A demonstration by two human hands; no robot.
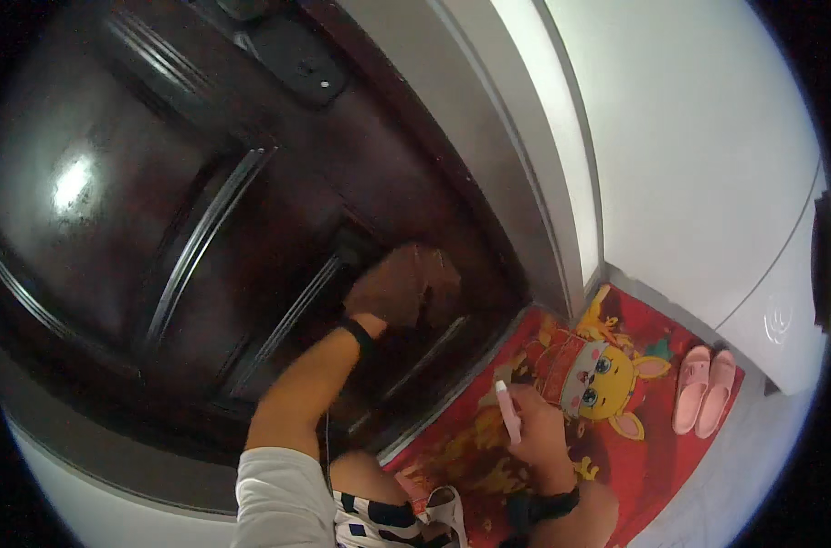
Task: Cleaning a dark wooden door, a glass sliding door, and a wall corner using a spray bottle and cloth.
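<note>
My left hand is against the lower part of a dark brown panelled door. A brown cloth covers its fingers and lies flat on the door's surface, so how the fingers sit under it is hidden. My right hand hangs lower, over the red mat, apart from the door. It grips a slim pink tube with a white tip, perhaps a small spray bottle or a pen; the picture does not settle which. The tip points up towards the door.
A red floor mat with a cartoon animal print lies beside the door's foot. Pink slippers stand at its right edge, by a white cabinet. Upper left on the door is a dark lock plate. My knees and a sandal are below.
</note>
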